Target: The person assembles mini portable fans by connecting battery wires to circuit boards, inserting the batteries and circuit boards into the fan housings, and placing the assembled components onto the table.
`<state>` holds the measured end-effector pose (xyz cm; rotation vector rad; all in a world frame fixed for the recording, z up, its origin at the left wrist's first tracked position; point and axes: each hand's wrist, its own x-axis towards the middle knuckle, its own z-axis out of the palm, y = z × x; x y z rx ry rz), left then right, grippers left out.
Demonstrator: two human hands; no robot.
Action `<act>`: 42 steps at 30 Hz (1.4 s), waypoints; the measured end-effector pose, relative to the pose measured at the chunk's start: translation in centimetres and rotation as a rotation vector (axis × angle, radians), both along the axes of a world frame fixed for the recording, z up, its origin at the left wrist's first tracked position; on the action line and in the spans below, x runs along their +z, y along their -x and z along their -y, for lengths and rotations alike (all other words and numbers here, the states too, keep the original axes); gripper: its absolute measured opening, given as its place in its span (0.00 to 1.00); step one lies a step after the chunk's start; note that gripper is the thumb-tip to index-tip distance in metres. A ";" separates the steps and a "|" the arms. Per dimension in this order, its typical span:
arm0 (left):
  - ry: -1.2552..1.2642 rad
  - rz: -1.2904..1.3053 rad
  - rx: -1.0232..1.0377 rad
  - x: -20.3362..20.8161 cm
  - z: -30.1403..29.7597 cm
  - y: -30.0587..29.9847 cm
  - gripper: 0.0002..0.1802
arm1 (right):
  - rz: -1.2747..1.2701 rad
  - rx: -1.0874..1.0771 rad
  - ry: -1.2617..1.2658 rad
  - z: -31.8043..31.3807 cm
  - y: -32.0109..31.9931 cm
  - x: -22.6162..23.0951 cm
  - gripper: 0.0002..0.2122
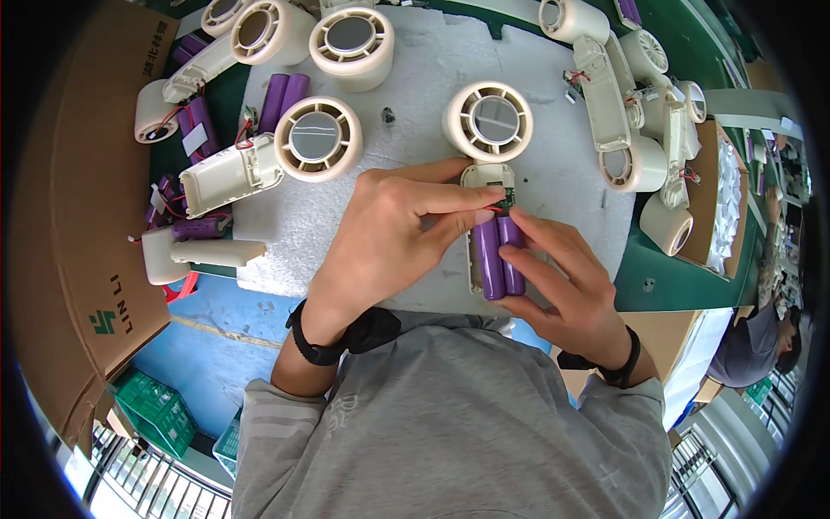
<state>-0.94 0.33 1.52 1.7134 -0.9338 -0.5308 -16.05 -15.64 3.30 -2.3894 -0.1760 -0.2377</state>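
Note:
Below the round head of a cream handheld fan (489, 121), its handle casing (475, 177) lies opened toward me. Two purple cylindrical batteries (489, 261) sit side by side over the casing. My right hand (566, 272) grips them from the right, with fingertips along their side and the thumb at the lower end. My left hand (389, 229) reaches across, thumb and index finger closed at a small green circuit board (508, 197) at the batteries' top. A bit of red wire (492, 208) shows between those fingertips, which partly cover the board.
Several more fan bodies with open handles stand at left, such as one fan head (318, 138), and others pile up at right (635, 164). Loose purple batteries (197, 227) lie at left. A white foam mat (406, 52) covers the green table (674, 290); a cardboard box (86, 216) borders it.

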 end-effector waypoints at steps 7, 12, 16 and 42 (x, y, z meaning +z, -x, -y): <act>0.042 -0.040 0.065 -0.1 0.4 0.1 0.13 | 0.166 0.031 0.078 0.0 0.2 -1.4 0.18; 0.008 0.057 0.039 0.5 0.0 0.4 0.16 | 0.203 -0.025 0.147 -1.0 0.3 -1.6 0.14; -0.034 0.023 0.007 0.4 -0.2 0.4 0.21 | 0.173 -0.045 0.064 -1.0 0.4 -1.2 0.16; 0.009 -0.132 -0.023 0.6 -0.8 0.2 0.27 | -0.097 -0.044 -0.018 -0.9 -0.9 -0.4 0.36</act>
